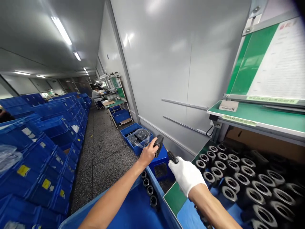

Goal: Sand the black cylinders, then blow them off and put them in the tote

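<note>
My bare left hand [149, 152] is closed around a black cylindrical part [159, 143], held up over the far end of a blue bin. In a white glove, my right hand [187, 173] grips a black-handled tool [172, 157] whose thin tip points toward that part. A small gap seems to separate tip and part. Below, a short row of black ring-ended cylinders [150, 190] stands along the right wall of the blue bin [128, 211]. Many similar cylinders [230, 184] with shiny metal rims stand upright on the bench to the right.
A green shelf [269, 117] carrying a small box [228, 105] overhangs the bench. Beyond my hands sits a blue crate [135, 136] with plastic wrap. Stacked blue crates [47, 159] line the left side of the aisle [100, 149]. A seated person [96, 93] is far off.
</note>
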The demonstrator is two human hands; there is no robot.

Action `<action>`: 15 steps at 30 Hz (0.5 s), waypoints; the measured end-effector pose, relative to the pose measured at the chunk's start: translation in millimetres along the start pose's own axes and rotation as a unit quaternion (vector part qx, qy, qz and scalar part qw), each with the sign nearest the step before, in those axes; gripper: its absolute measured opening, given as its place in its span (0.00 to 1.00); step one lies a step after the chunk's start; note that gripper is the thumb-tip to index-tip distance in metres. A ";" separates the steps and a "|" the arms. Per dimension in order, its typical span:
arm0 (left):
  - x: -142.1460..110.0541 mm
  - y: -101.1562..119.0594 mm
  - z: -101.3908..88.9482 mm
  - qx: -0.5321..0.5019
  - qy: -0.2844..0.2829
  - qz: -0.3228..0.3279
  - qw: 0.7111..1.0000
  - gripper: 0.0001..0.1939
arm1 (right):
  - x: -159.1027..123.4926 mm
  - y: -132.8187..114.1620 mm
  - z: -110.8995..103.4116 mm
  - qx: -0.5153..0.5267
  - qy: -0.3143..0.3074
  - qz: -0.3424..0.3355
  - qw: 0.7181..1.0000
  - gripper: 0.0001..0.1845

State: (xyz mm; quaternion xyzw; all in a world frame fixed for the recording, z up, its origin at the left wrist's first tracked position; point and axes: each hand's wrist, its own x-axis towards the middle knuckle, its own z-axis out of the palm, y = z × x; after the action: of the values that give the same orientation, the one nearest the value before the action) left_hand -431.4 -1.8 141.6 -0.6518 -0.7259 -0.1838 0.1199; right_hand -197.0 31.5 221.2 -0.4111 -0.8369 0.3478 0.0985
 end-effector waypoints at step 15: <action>56.0 -46.1 11.5 -0.348 0.328 -0.198 0.856 0.18 | 34.0 -43.7 -22.2 -0.008 0.005 0.016 1.000 0.19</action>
State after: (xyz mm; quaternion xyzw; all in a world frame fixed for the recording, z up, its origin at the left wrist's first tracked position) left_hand -483.1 49.8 149.3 -0.3956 -0.6471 -0.6472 0.0772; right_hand -235.9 50.0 262.5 -0.4271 -0.8325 0.3402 0.0937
